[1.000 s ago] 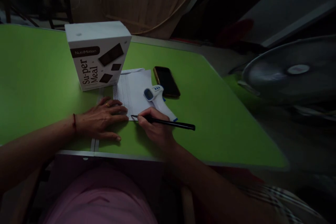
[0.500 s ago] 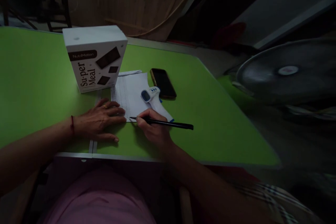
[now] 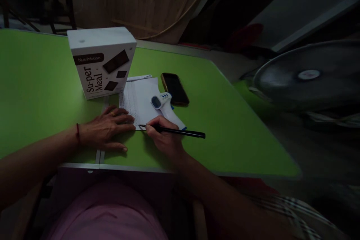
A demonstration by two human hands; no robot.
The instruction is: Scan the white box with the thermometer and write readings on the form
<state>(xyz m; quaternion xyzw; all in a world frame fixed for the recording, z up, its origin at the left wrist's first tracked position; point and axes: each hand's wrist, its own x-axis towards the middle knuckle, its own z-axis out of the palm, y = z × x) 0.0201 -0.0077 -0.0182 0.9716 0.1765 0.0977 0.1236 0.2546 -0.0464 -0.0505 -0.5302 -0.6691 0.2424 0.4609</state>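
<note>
Pen [image 3: 184, 132], slim blk cyl., in R hand [image 3: 166, 139]

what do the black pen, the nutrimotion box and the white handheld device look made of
Black pen: probably plastic, smooth, with a faint sheen along the barrel.
NutriMotion box: likely cardboard, white with dark print, judging by its flat panels and straight edges.
White handheld device: most likely moulded plastic, smooth and curved, with blue parts; dim light hides its exact finish.
</note>
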